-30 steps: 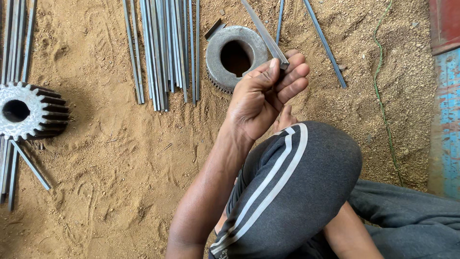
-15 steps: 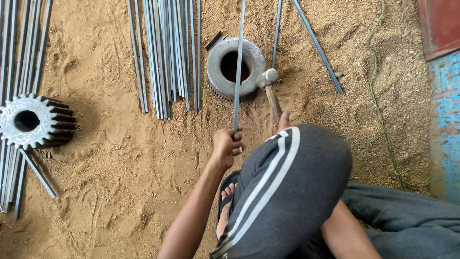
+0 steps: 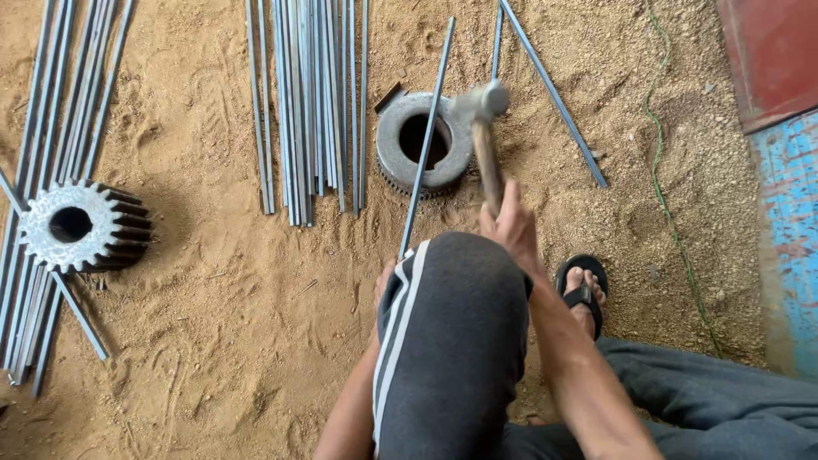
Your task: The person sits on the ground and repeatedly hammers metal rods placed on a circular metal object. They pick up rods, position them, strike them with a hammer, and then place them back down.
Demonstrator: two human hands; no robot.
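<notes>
Two hands: rod point(image 3: 423, 140) across ring gear point(image 3: 423, 141), hammer point(image 3: 482, 128) above.

grey rods point(image 3: 311, 102), white-striped grey trousers point(image 3: 452, 341), tan sand point(image 3: 213, 341)

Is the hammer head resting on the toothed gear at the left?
No, the hammer in the right hand is over the ring gear.

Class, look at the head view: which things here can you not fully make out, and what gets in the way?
- Left hand: mostly hidden behind the knee; its grip on the rod is unseen.
- Hammer: head blurred.
- Rod bundles: cut off by the top edge.
- Red and blue panel: cut off by the right edge.
</notes>
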